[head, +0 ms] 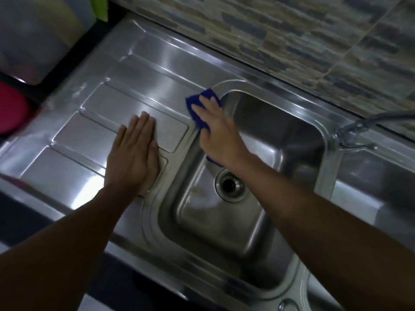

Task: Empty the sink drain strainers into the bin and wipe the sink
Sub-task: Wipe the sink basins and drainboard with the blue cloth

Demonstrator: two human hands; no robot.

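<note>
Blue cloth (210, 95) lay on the rim of the steel sink (152, 212), pressed under the right hand (215, 133), its grip apart with fingers straight. The left hand (134, 153) rested flat on the drainboard (125, 102), grip likewise apart.

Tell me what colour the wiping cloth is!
Blue; the cloth shows best in the head view.
</note>
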